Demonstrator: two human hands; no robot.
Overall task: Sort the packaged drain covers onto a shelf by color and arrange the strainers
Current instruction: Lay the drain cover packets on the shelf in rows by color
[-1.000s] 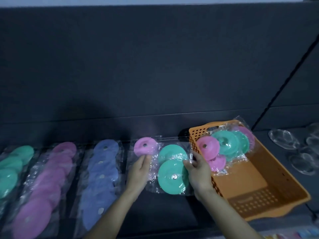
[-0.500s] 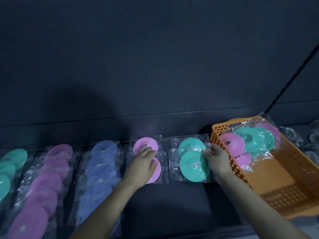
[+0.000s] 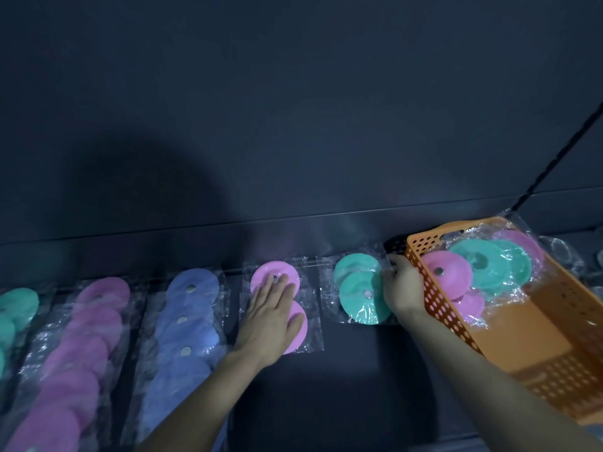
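On the dark shelf, my left hand (image 3: 272, 313) lies flat with straight fingers on two packaged pink drain covers (image 3: 287, 276). To the right, my right hand (image 3: 403, 285) pinches the plastic edge of the packaged green drain covers (image 3: 357, 295), which lie next to the orange basket (image 3: 538, 340). Inside the basket's far end sit more packaged covers, pink (image 3: 447, 277) and green (image 3: 479, 262). Rows stand to the left: blue covers (image 3: 187, 321), pink covers (image 3: 78, 353) and green covers (image 3: 14, 311) at the frame's edge.
The shelf's dark back wall (image 3: 293, 125) rises straight behind the rows. Clear plastic strainers (image 3: 561, 252) lie behind the basket at the far right. Bare shelf surface (image 3: 342, 380) shows between my forearms.
The two pink covers and the two green covers have been drawn apart into separate piles. My left hand flattened on the pink ones. My right hand slid to the green packet's upper edge.
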